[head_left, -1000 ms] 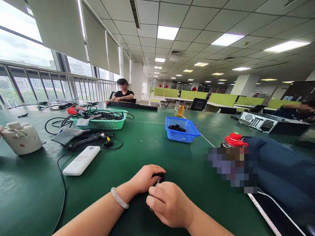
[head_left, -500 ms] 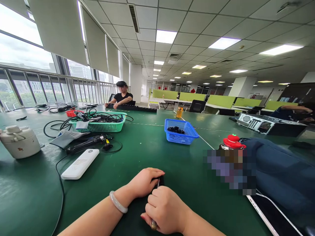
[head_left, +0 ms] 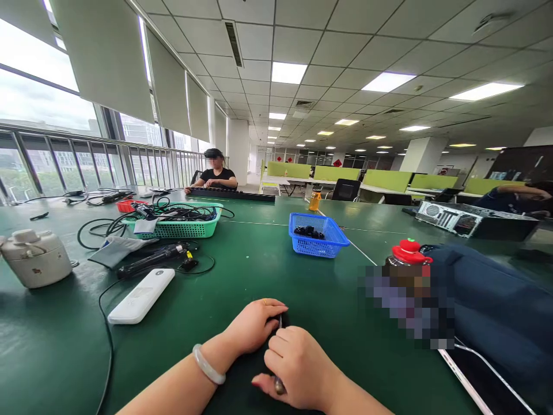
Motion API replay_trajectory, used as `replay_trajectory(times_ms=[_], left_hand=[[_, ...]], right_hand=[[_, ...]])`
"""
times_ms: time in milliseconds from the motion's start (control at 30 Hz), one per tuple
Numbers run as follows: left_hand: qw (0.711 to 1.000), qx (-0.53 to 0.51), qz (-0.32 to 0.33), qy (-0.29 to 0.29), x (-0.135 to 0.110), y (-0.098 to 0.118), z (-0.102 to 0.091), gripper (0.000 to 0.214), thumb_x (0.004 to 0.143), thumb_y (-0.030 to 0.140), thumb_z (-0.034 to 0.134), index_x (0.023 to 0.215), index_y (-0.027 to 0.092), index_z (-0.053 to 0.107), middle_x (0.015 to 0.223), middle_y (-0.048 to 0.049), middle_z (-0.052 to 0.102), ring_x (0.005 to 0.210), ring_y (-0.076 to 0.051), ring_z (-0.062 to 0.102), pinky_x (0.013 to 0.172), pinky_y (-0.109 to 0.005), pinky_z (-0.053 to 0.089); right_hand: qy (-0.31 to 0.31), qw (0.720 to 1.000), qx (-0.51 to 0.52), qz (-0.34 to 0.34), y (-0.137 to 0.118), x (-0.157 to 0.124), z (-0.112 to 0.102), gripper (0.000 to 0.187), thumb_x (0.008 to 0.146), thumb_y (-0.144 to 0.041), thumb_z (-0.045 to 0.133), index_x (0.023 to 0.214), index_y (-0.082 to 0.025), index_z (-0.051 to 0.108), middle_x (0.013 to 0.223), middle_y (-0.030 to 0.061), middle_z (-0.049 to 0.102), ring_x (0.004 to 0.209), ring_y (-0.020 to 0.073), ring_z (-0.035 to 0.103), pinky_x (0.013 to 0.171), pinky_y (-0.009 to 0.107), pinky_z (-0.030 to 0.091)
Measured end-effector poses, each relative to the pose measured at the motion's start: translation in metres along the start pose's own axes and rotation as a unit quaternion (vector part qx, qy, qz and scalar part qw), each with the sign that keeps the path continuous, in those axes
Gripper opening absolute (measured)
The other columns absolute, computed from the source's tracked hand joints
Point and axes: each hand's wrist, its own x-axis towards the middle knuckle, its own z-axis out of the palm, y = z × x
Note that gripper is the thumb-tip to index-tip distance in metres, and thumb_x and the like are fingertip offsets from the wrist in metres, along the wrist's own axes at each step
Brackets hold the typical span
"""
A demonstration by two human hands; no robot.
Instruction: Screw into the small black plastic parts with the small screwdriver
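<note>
Near the front middle of the table, my right hand [head_left: 298, 363] is closed in a fist around what looks like a screwdriver [head_left: 280, 385]. Its rounded brownish handle end sticks out below the fist, and a thin metal shaft shows above it. My left hand [head_left: 254, 325], with a pale bangle on the wrist, curls over a small black piece [head_left: 284, 318]. The shaft's tip points at that piece, between the two hands. Most of the black piece is hidden under the fingers and against a dark area beneath my wrists.
Ahead stands a blue basket [head_left: 317, 245] with black parts; a green basket [head_left: 185, 229] holds tangled cables. A white power bank [head_left: 142, 297] and a jug [head_left: 37, 259] lie left. Right are a red-lidded jar [head_left: 408, 252], dark blue cloth [head_left: 488, 300] and computer case [head_left: 470, 219]. A person sits opposite.
My right fist has shifted slightly right and turned a little with the screwdriver. My left hand stays on the black piece. The view has tilted slightly upward.
</note>
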Motion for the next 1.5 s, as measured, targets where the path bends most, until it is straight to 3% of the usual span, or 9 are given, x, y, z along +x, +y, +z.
replay_trajectory(times_ms=[167,400,733,867,1000,1133,1333,1400,1500], left_hand=[[1.000,-0.005,0.012,0.011,0.000,0.000,0.001,0.042,0.078,0.013,0.052,0.116,0.021,0.067,0.120,-0.0037,0.067,0.111,-0.019,0.060,0.101,-0.031,0.045],[1.000,0.001,0.018,0.014,0.000,0.001,0.000,0.037,0.082,0.017,0.054,0.116,0.021,0.067,0.119,-0.0047,0.067,0.111,-0.018,0.060,0.101,-0.030,0.045],[1.000,-0.011,-0.001,0.004,0.001,0.000,-0.002,0.048,0.073,0.006,0.051,0.115,0.021,0.068,0.120,-0.0030,0.067,0.114,-0.017,0.059,0.103,-0.030,0.042],[1.000,-0.004,-0.002,0.006,0.001,0.001,-0.003,0.048,0.072,0.005,0.051,0.113,0.023,0.068,0.119,-0.0008,0.068,0.112,-0.017,0.060,0.102,-0.029,0.043],[1.000,-0.005,-0.007,0.002,0.001,0.000,-0.002,0.045,0.074,0.006,0.052,0.113,0.024,0.067,0.119,-0.0004,0.068,0.112,-0.017,0.059,0.102,-0.030,0.042],[1.000,-0.002,-0.007,-0.007,0.001,0.002,-0.003,0.036,0.079,0.012,0.055,0.112,0.024,0.066,0.117,-0.0007,0.068,0.110,-0.018,0.060,0.099,-0.031,0.043],[1.000,0.020,-0.006,-0.016,0.000,0.006,-0.007,0.031,0.082,0.021,0.060,0.112,0.025,0.062,0.109,-0.0010,0.069,0.100,-0.020,0.060,0.091,-0.032,0.045],[1.000,0.019,-0.007,-0.019,0.000,0.005,-0.006,0.029,0.082,0.021,0.059,0.111,0.025,0.062,0.107,-0.0014,0.069,0.099,-0.020,0.059,0.090,-0.032,0.045],[1.000,0.004,-0.007,-0.013,0.000,0.003,-0.003,0.030,0.081,0.017,0.056,0.110,0.023,0.062,0.110,-0.0026,0.067,0.103,-0.020,0.058,0.094,-0.033,0.044]], right_hand=[[0.055,0.996,0.039,0.053,0.009,0.002,-0.015,0.041,0.095,-0.029,0.036,0.058,-0.018,0.052,0.063,0.0032,0.053,0.055,0.0143,0.045,0.051,0.029,0.030],[0.095,0.993,0.005,0.071,0.014,0.000,-0.018,0.041,0.095,-0.028,0.039,0.057,-0.018,0.052,0.063,0.0032,0.050,0.056,0.0144,0.042,0.053,0.029,0.029],[-0.059,0.998,-0.023,0.019,-0.009,0.003,0.006,0.026,0.077,-0.035,0.065,0.059,-0.019,0.056,0.059,0.0011,0.053,0.058,0.0159,0.046,0.051,0.031,0.029],[-0.120,0.993,-0.016,0.014,-0.011,0.002,0.008,0.023,0.078,-0.034,0.065,0.063,-0.018,0.059,0.061,0.0020,0.056,0.060,0.0169,0.048,0.052,0.031,0.031],[-0.059,0.998,0.005,0.037,-0.002,0.001,0.000,0.026,0.084,-0.028,0.056,0.060,-0.018,0.055,0.056,0.0022,0.053,0.057,0.0162,0.046,0.053,0.030,0.030],[0.023,0.989,0.077,0.121,0.018,0.001,-0.018,0.034,0.092,-0.023,0.042,0.058,-0.018,0.047,0.056,0.0005,0.050,0.053,0.0127,0.042,0.052,0.027,0.028],[0.076,0.922,0.216,0.313,0.038,-0.005,-0.031,0.041,0.096,-0.036,0.042,0.059,-0.019,0.043,0.052,-0.0048,0.036,0.047,0.0088,0.035,0.047,0.021,0.028],[0.068,0.918,0.228,0.318,0.038,-0.005,-0.031,0.039,0.095,-0.039,0.044,0.061,-0.019,0.046,0.053,-0.0047,0.039,0.048,0.0088,0.037,0.047,0.021,0.029],[0.025,0.951,0.194,0.238,0.030,-0.004,-0.028,0.032,0.092,-0.038,0.049,0.067,-0.019,0.051,0.057,-0.0030,0.050,0.051,0.0099,0.043,0.051,0.022,0.032]])
